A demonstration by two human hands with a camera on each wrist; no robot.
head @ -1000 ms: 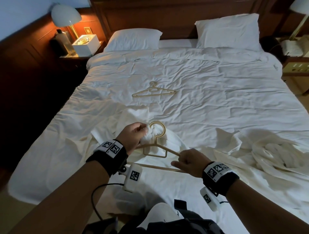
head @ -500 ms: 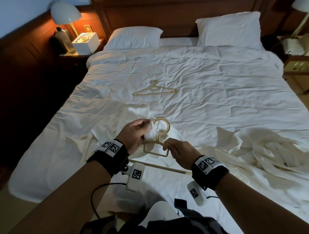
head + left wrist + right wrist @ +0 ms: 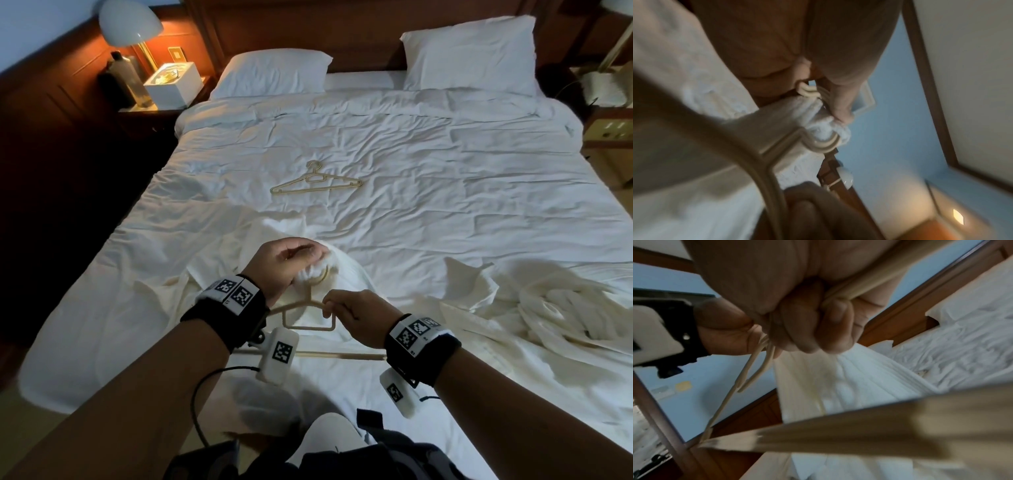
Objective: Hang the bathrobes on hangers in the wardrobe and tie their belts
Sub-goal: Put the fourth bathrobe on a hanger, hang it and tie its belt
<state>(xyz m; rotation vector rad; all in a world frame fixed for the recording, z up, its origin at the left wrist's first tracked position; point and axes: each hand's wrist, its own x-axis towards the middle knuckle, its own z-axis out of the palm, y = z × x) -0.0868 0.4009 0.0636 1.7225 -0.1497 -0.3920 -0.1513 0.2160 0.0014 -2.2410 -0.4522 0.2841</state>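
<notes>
I hold a tan plastic hanger (image 3: 310,329) over the near part of the bed. My left hand (image 3: 289,262) pinches white bathrobe cloth (image 3: 342,274) bunched over the hanger's hook, which is mostly hidden by it; the left wrist view shows the hook (image 3: 824,144) poking out of the cloth (image 3: 824,123). My right hand (image 3: 346,311) grips the hanger's shoulder near its neck, fingers curled round the bar (image 3: 865,288). The robe spreads out on the bed below. A second white bathrobe (image 3: 561,308) lies crumpled at the right. A spare hanger (image 3: 317,181) lies flat mid-bed.
The white bed (image 3: 445,178) fills the view, with two pillows (image 3: 274,73) at the wooden headboard. A nightstand at the far left carries a lamp (image 3: 130,25), a bottle and a white box (image 3: 173,85). Another nightstand stands at the far right. Dark floor runs along the bed's left side.
My right hand slid left along the hanger from its outer arm to the shoulder near the neck. My left hand pulled the robe cloth further over the hook, now largely covered.
</notes>
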